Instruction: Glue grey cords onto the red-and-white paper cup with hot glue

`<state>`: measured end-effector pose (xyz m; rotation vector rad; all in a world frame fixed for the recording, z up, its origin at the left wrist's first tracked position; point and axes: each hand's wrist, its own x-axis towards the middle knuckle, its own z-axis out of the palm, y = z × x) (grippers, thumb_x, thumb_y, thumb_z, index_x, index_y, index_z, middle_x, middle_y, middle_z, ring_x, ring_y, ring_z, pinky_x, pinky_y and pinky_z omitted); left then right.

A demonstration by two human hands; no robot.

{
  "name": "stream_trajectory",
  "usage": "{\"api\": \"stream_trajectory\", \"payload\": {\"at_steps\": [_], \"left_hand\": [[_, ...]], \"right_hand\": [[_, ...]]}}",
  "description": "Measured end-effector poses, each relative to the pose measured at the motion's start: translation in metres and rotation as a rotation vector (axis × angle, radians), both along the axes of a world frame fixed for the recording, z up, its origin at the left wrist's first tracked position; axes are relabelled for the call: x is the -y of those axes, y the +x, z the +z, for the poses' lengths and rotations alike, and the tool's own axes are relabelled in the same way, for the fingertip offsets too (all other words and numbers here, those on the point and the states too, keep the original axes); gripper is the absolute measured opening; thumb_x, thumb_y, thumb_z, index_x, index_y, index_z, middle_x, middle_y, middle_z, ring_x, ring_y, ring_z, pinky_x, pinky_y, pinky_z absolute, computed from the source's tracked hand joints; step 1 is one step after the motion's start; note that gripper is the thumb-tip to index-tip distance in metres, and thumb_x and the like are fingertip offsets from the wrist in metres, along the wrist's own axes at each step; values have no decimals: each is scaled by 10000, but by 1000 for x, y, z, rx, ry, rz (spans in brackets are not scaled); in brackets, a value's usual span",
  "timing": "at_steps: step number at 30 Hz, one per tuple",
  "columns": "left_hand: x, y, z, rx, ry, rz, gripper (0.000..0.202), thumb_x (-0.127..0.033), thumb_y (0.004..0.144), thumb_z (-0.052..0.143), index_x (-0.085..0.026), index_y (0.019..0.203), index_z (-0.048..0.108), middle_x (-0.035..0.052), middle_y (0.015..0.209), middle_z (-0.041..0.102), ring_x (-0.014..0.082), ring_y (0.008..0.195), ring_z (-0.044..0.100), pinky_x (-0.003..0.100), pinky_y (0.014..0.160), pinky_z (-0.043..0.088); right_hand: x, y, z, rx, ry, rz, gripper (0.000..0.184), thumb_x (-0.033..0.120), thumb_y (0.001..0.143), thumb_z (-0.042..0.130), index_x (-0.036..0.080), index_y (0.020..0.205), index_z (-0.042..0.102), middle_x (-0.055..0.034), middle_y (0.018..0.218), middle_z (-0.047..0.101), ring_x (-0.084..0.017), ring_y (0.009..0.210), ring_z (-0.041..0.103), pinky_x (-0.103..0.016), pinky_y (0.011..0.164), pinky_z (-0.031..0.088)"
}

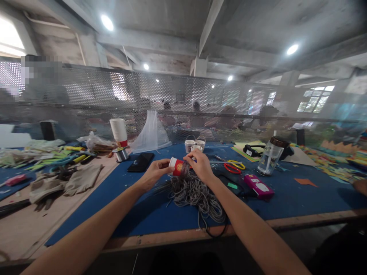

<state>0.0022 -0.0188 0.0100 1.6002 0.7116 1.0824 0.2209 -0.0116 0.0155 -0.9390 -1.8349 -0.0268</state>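
Note:
My left hand [156,172] is closed round the base end of a red and white paper cup [177,166], held on its side above the blue mat [129,198]. My right hand [200,164] pinches at the cup's other end, where grey cord meets it. Just below both hands lies a tangled pile of grey cord [197,194]; part of it hangs over the table's front edge.
A stack of paper cups [118,130], a black phone [141,161], finished cups with handles [195,144], red and yellow scissors [233,167], a pink case [259,186], a clear bottle [269,156] and grey gloves [65,182] lie around. People sit behind a mesh screen [183,103].

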Motion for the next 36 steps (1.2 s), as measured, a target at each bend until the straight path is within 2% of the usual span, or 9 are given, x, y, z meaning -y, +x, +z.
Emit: {"api": "stream_trajectory", "payload": {"at_steps": [10,23,32,36], "left_hand": [[0,0,2,8,-2,11,317,-301,729,768,-157,1010,737,56,938,726,190,823,617,285,780,445],[0,0,1,25,-16,-4,299,-295,721,777,-164,988,742,54,926,719,185,812,609,275,759,444],[-1,-1,-1,20,-16,-14,295,-302,740,768,-169,1003,741,51,927,723,178,802,615,276,760,444],[-3,0,-3,25,3,2,337,-318,730,779,-172,1030,737,60,967,730,195,847,627,298,812,446]], "right_hand": [[0,-1,-1,24,42,-42,161,335,927,609,208,838,650,-21,894,648,-179,920,606,-300,852,393],[0,-2,-3,43,11,-69,199,355,948,572,212,829,642,-31,905,657,-185,937,606,-315,851,385],[-1,-1,-2,41,-29,-41,172,339,924,608,210,819,656,-28,887,651,-185,906,608,-306,839,416],[-1,2,-1,-1,-33,10,215,340,956,539,212,862,683,-47,953,642,-182,918,610,-293,842,449]]}}
